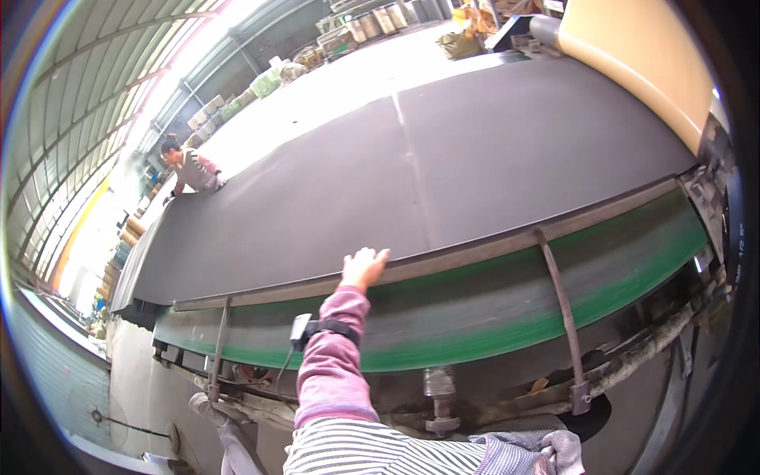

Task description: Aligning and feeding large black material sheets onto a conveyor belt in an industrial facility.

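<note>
My left hand (365, 267), bare, is at the near edge of a wide dark grey sheet (317, 214). Its fingers bend at that edge and appear closed on it, though the fingertips are partly hidden. A maroon sleeve and a black strap with a small device (302, 329) cover the forearm. Below the sheet's edge runs a belt (475, 313) with green borders. At the lower right, beside striped cloth, a grey knitted glove shape (564, 451) shows; it may be my right hand, but its fingers are unclear.
A co-worker (195, 170) bends at the sheet's far left edge. A large tan roll (641, 55) stands at the upper right. Metal posts (562, 309) rise before the belt. Grey cloth (231, 435) hangs at lower left. Stacked rolls (378, 22) line the back.
</note>
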{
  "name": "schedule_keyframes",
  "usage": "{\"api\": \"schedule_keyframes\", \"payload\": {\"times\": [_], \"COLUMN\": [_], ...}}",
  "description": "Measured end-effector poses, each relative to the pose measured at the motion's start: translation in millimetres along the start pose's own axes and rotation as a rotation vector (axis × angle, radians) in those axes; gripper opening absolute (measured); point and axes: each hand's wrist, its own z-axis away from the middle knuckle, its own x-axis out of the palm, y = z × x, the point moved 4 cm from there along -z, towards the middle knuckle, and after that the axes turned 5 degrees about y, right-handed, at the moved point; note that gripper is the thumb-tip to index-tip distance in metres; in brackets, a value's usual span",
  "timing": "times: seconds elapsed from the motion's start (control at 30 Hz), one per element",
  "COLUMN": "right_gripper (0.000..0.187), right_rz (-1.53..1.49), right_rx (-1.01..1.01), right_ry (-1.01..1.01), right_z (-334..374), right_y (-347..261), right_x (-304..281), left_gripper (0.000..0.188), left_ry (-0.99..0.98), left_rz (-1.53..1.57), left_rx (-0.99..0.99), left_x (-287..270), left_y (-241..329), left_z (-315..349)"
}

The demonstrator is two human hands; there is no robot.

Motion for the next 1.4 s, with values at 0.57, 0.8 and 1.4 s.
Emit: {"api": "schedule_keyframes", "payload": {"times": [0.57, 0.8, 1.4], "right_gripper": [0.022, 0.024, 0.025], "right_rz": [-0.156, -0.104, -0.204], "right_rx": [0.173, 0.276, -0.002], "right_ry": [0.059, 0.033, 0.044], "right_z": [8, 8, -9], "right_y": [-2, 1, 34], "right_x": [-3, -6, -7], "left_gripper": [0.078, 0.031, 0.046], "left_ry": [0.156, 0.669, 0.439], "left_rz": [0.234, 0.568, 0.391], "left_rx": [-0.032, 0.482, -0.223], "left_x": [-94, -78, -17], "left_y": [268, 242, 23], "left_z": [-82, -113, -6]}}
